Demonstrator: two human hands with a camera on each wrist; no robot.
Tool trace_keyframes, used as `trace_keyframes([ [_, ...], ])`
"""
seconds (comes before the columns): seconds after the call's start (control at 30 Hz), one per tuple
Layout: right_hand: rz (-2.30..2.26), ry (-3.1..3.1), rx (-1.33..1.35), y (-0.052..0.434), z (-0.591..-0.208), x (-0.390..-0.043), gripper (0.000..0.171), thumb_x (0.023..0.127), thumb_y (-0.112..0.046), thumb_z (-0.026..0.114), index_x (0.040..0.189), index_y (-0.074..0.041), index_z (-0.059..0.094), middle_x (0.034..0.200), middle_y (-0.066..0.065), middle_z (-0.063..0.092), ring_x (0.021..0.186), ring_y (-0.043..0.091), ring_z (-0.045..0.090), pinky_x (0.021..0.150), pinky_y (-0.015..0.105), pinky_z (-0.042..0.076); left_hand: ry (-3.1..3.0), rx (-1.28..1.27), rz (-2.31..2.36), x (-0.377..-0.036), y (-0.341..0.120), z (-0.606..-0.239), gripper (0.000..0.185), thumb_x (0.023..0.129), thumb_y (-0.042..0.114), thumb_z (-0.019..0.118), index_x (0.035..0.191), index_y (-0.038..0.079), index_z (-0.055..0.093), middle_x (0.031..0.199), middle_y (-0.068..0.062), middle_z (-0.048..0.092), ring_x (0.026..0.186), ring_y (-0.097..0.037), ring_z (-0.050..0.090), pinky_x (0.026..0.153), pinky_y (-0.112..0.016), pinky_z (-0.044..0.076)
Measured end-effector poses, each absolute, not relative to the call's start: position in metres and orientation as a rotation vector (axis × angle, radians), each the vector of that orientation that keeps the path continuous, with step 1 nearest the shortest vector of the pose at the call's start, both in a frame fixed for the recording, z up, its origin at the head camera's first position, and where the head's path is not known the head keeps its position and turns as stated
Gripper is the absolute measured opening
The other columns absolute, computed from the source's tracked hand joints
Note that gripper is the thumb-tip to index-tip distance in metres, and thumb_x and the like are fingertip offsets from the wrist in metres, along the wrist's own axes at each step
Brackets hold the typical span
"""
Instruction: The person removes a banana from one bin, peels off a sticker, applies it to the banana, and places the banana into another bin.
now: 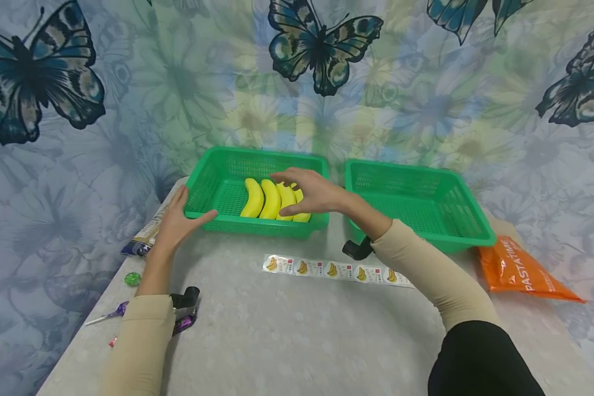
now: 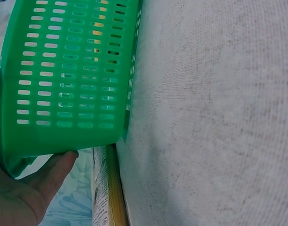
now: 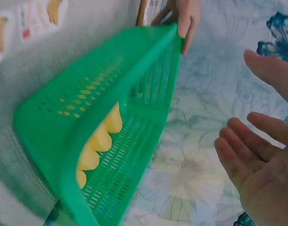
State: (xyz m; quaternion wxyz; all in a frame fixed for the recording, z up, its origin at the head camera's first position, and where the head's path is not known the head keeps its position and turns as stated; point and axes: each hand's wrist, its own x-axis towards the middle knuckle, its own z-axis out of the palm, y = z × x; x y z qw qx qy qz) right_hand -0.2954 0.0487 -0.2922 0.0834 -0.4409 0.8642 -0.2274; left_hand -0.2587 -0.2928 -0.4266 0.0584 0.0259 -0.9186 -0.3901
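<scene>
**Four curved yellow bananas (image 1: 270, 201), all in a row**

Nearest us there's one purple lollipop (image 1: 121, 309), then one white paper strip (image 1: 317, 268) with five banana pictures showing. Past that, our left hand (image 1: 175, 223) grips the corner of one green plastic mesh basket (image 1: 257, 224); a second green plastic mesh basket (image 1: 411, 209) sits just to its right. The bananas lie side by side in the left one, long axes roughly front to back, bulging rightward. Our right hand (image 1: 308, 191) is over them, fingers apart, holding nothing.
</scene>
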Motion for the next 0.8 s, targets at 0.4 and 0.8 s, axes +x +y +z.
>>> trace_keyframes([
  [0.4,-0.769,2.474,-1.196,0.009,-0.306,-0.369,0.074,0.085,-0.035,0.075,0.147,-0.012,0.042,0.140,0.007,0.053,0.125,0.024,0.052,0.105,0.034,0.047,-2.752,0.104,-1.178,-0.259,-0.293,-0.425,0.108,0.085,0.060,0.065,0.157,0.015,-0.002,0.166,-0.005,-0.007,0.151,-0.042,0.000,0.111,-0.074,0.013],
  [0.8,-0.694,2.478,-1.074,-0.012,-0.330,-0.408,0.067,0.088,-0.034,0.071,0.145,-0.011,0.045,0.133,0.008,0.058,0.123,0.025,0.055,0.099,0.035,0.049,-2.752,0.090,-1.180,-0.259,-0.292,-0.427,0.107,0.084,0.057,0.067,0.158,0.015,0.002,0.166,-0.011,0.001,0.150,-0.044,0.005,0.112,-0.074,0.015],
])
